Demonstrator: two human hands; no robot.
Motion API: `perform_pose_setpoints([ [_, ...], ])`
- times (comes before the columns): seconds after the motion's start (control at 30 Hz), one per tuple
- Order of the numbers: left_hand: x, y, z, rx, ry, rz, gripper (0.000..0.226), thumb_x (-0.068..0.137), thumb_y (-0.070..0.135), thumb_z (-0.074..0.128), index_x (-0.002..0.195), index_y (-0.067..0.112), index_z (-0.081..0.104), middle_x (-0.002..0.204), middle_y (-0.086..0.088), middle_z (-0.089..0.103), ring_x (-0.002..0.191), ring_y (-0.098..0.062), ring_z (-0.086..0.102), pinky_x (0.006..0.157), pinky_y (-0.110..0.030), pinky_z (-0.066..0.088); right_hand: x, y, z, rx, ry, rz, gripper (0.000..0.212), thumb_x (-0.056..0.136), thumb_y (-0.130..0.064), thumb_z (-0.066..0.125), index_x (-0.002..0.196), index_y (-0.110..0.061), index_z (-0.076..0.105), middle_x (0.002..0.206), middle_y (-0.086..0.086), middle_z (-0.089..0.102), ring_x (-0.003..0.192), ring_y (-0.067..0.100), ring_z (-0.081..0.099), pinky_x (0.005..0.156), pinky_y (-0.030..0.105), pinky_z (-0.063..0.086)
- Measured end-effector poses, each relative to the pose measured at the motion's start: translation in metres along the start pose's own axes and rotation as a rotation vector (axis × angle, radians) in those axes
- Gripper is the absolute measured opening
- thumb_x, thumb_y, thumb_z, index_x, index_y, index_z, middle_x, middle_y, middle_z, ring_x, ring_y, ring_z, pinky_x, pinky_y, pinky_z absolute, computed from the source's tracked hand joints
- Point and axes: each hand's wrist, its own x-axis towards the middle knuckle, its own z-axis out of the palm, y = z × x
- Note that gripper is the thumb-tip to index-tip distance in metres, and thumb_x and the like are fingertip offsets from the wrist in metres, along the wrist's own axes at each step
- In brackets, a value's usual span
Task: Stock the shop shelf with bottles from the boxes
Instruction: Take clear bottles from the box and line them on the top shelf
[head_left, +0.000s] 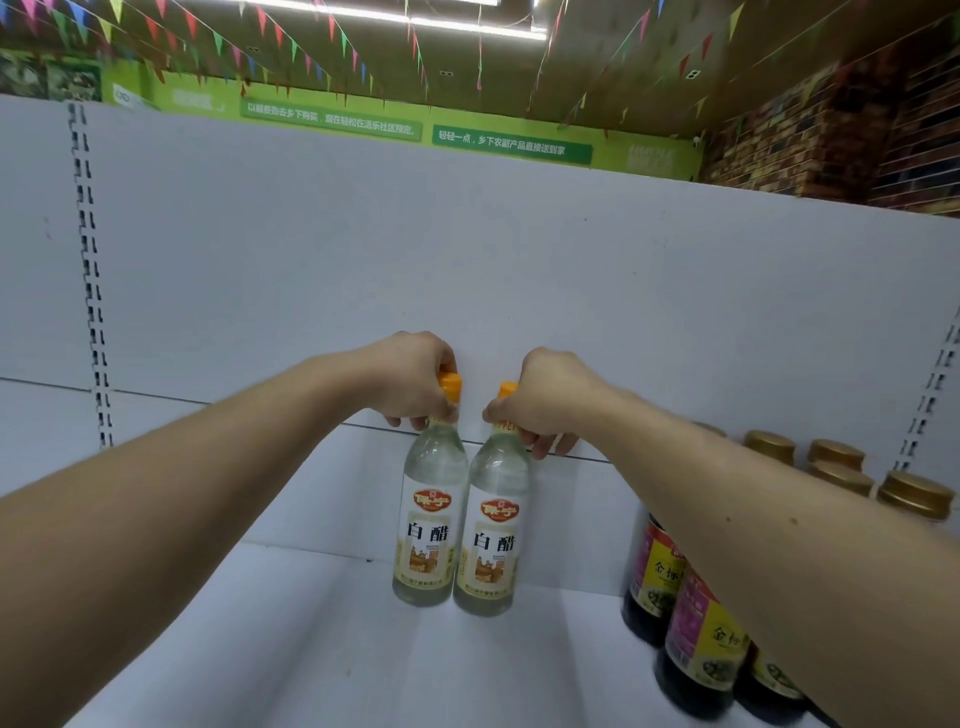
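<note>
We hold two matching bottles, one in each hand, over the white shelf (311, 654). Our left hand (415, 379) curls round the neck of the left vinegar bottle (434, 525), fingers wrapped just under its orange cap. Our right hand (550, 397) grips the neck of the right vinegar bottle (494, 540) the same way, and its orange cap shows only partly beside the knuckles.

Both bottles are clear plastic filled with colourless liquid. They have rounded shoulders and a pale label with a red and gold emblem, black characters and a small yellow picture below. They stand upright and touch side by side, close to the white back panel (467, 260). Their bases seem to meet the shelf board, though we cannot tell whether they bear on it fully.

To the right, well apart from the pair and partly hidden by our right forearm, stand dark sauce bottles (698, 644) with yellow and purple labels. Behind those sit gold caps (836, 453) of further containers. Slotted uprights (91, 291) run up the back panel at the left.
</note>
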Motion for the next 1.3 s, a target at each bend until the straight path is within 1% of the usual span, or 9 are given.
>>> perform_pose_setpoints([
  [0.27, -0.015, 0.000, 0.008, -0.027, 0.124, 0.008, 0.038, 0.087, 0.027, 0.080, 0.119, 0.026, 0.059, 0.102, 0.002, 0.068, 0.080, -0.014, 0.072, 0.066, -0.030, 0.061, -0.014, 0.002, -0.002, -0.141, 0.034, -0.033, 0.041, 0.087, -0.047, 0.077, 0.094, -0.015, 0.053, 0.091, 0.007, 0.066, 0.072, 0.024, 0.075, 0.068, 0.041, 0.065],
  [0.4, -0.029, 0.003, 0.016, 0.129, 0.256, 0.016, 0.044, 0.089, 0.044, 0.071, 0.130, 0.035, 0.057, 0.106, 0.001, 0.066, 0.089, -0.021, 0.064, 0.079, -0.039, 0.059, -0.022, 0.008, 0.001, -0.220, 0.111, -0.106, 0.049, 0.085, -0.045, 0.072, 0.119, -0.017, 0.049, 0.104, 0.005, 0.059, 0.087, 0.027, 0.063, 0.069, 0.037, 0.055],
  [0.63, -0.056, 0.005, 0.025, 0.321, 0.387, -0.069, 0.048, 0.093, 0.052, 0.062, 0.138, 0.044, 0.047, 0.113, 0.005, 0.067, 0.096, -0.021, 0.062, 0.075, -0.037, 0.055, -0.046, 0.021, 0.008, -0.225, 0.231, -0.249, 0.051, 0.095, -0.036, 0.060, 0.140, -0.026, 0.039, 0.101, 0.005, 0.054, 0.088, 0.030, 0.055, 0.063, 0.034, 0.041],
  [0.77, -0.077, 0.012, 0.030, 0.365, 0.420, -0.176, 0.052, 0.093, 0.050, 0.060, 0.141, 0.038, 0.044, 0.117, 0.003, 0.067, 0.102, -0.024, 0.063, 0.079, -0.038, 0.054, -0.061, 0.033, 0.010, -0.178, 0.202, -0.294, 0.047, 0.095, -0.037, 0.061, 0.137, -0.027, 0.042, 0.103, 0.004, 0.057, 0.088, 0.030, 0.055, 0.062, 0.035, 0.041],
  [0.83, -0.088, 0.020, 0.033, 0.395, 0.422, -0.228, 0.052, 0.093, 0.049, 0.059, 0.142, 0.036, 0.044, 0.119, 0.002, 0.067, 0.103, -0.025, 0.063, 0.081, -0.039, 0.054, -0.070, 0.039, 0.007, -0.142, 0.156, -0.316, 0.042, 0.093, -0.036, 0.062, 0.130, -0.024, 0.046, 0.095, 0.002, 0.053, 0.087, 0.029, 0.054, 0.064, 0.035, 0.042],
  [0.9, -0.100, 0.033, 0.038, 0.404, 0.412, -0.283, 0.050, 0.094, 0.049, 0.059, 0.140, 0.035, 0.047, 0.120, 0.002, 0.067, 0.102, -0.024, 0.063, 0.077, -0.037, 0.051, -0.081, 0.047, 0.002, -0.106, 0.094, -0.329, 0.036, 0.091, -0.038, 0.063, 0.121, -0.022, 0.051, 0.089, -0.002, 0.052, 0.087, 0.026, 0.056, 0.067, 0.034, 0.045],
  [1.0, -0.121, 0.061, 0.053, 0.368, 0.404, -0.348, 0.044, 0.093, 0.051, 0.059, 0.133, 0.034, 0.054, 0.119, 0.005, 0.068, 0.101, -0.020, 0.062, 0.074, -0.035, 0.047, -0.097, 0.065, -0.003, -0.061, 0.012, -0.349, 0.029, 0.091, -0.042, 0.064, 0.111, -0.022, 0.057, 0.096, 0.001, 0.061, 0.087, 0.022, 0.061, 0.071, 0.035, 0.053],
  [1.17, -0.169, 0.111, 0.089, 0.332, 0.409, -0.443, 0.041, 0.089, 0.056, 0.062, 0.125, 0.037, 0.060, 0.120, 0.009, 0.067, 0.105, -0.018, 0.060, 0.076, -0.035, 0.045, -0.131, 0.099, -0.005, -0.017, -0.108, -0.410, 0.029, 0.089, -0.045, 0.071, 0.102, -0.023, 0.057, 0.093, -0.001, 0.061, 0.079, 0.015, 0.059, 0.061, 0.031, 0.047],
  [1.3, -0.219, 0.141, 0.106, 0.364, 0.407, -0.530, 0.038, 0.088, 0.053, 0.061, 0.123, 0.039, 0.060, 0.123, 0.011, 0.066, 0.109, -0.018, 0.060, 0.083, -0.036, 0.049, -0.162, 0.106, 0.000, 0.035, -0.148, -0.467, 0.035, 0.080, -0.048, 0.074, 0.105, -0.025, 0.063, 0.099, -0.001, 0.067, 0.088, 0.022, 0.067, 0.080, 0.040, 0.060],
])
